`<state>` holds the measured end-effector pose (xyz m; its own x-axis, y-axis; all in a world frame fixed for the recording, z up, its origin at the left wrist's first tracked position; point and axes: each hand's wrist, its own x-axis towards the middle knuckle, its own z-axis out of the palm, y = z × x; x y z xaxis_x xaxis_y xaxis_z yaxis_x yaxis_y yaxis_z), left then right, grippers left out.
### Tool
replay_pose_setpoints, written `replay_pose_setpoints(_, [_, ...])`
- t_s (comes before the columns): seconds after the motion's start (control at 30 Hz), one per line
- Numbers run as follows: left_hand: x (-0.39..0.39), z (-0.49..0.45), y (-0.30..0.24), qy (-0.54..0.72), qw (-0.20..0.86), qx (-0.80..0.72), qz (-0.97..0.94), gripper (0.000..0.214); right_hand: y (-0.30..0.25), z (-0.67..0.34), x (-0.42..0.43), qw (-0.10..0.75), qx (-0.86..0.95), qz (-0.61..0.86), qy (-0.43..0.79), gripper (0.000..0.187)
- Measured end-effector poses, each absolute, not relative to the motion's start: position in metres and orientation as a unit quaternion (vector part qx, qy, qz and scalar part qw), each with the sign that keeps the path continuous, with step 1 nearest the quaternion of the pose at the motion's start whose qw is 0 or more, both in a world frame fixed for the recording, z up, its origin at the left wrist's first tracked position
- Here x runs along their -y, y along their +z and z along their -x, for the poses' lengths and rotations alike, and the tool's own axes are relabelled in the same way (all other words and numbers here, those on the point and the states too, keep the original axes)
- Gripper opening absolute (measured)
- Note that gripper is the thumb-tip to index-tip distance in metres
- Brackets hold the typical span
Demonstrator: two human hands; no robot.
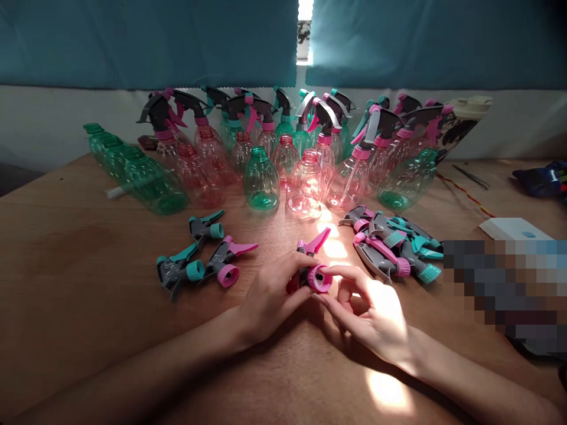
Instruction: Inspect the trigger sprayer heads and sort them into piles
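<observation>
The left hand (270, 298) has its grip closed on a pink sprayer head (310, 277) mid-table, the right hand (367, 313) is at its collar (319, 278), firmness of that grip indeterminate, with headless bottles (305, 183) ranked at 12 o'clock and loose sprayer heads (390, 245) at 2 o'clock.

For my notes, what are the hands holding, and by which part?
The left hand grips a pink spray head by its grey body; the right hand touches its pink collar.

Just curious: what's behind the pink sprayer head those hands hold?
A pink plastic bottle stands behind the pink sprayer head, with more bottles beyond it. The left hand and right hand hide part of the head.
</observation>
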<state>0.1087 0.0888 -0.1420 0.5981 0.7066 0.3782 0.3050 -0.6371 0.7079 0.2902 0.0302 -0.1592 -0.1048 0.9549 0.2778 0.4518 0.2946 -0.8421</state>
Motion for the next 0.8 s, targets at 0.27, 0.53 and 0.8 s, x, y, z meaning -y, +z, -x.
replay_pose_setpoints(0.27, [-0.090, -0.109, -0.144, 0.304, 0.307, -0.291, -0.854, 0.022, -0.154, -0.294, -0.035, 0.401, 0.713, 0.490, 0.301, 0.022])
replay_pose_setpoints(0.53, [-0.090, -0.108, -0.146, 0.282, 0.300, -0.249, -0.877, 0.019, -0.156, -0.299, -0.037, 0.396, 0.747, 0.454, 0.281, 0.019])
replay_pose_setpoints(0.8, [-0.092, -0.109, -0.148, 0.271, 0.300, -0.254, -0.879, 0.018, -0.152, -0.306, -0.047, 0.341, 0.831, 0.412, 0.155, 0.027])
